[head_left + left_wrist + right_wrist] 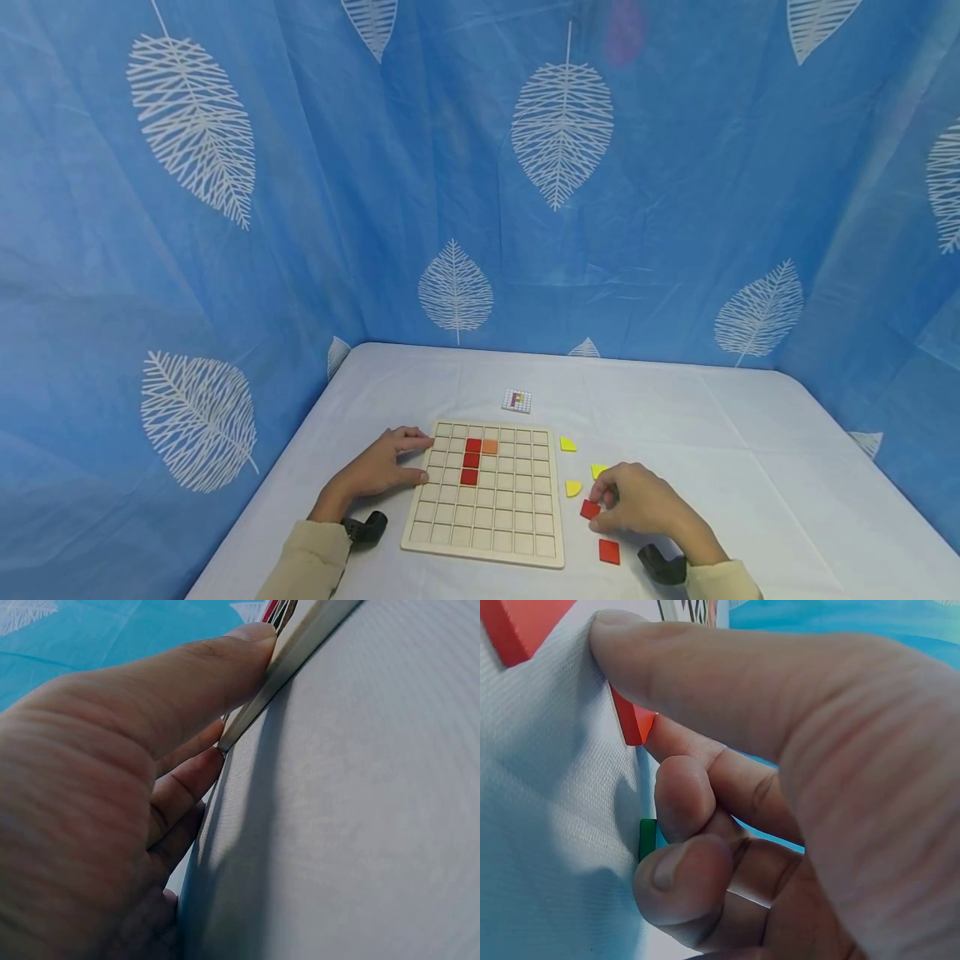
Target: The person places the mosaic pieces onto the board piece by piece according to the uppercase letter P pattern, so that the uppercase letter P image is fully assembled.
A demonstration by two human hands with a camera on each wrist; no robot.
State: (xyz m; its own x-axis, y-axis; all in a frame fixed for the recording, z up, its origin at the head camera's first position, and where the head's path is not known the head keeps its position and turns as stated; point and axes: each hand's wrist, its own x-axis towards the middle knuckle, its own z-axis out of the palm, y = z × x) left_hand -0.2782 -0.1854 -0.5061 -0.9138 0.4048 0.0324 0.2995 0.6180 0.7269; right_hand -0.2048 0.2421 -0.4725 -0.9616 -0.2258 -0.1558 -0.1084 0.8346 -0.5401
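A square wooden grid board (pixel 483 558) lies on the table, with a column of red square tiles (pixel 471 460) and one orange tile (pixel 489 447) in its cells. My left hand (pixel 382 462) rests at the board's left edge, thumb and fingers spread along it. In the left wrist view the thumb (pixel 225 664) touches the board's edge (pixel 300 656). To the right of the board, my right hand (pixel 637 500) pinches a red square tile (pixel 590 509) between thumb and index finger, low over the cloth. Its other fingers (pixel 686 874) are curled in.
Another red tile (pixel 609 552) lies nearer me. Yellow quarter-round pieces (pixel 567 445) are scattered right of the board, one partly behind my right hand. A green edge (pixel 647 838) shows beside the right fingers. A small pattern card (pixel 517 401) lies beyond the board on the white tablecloth (pixel 750 467).
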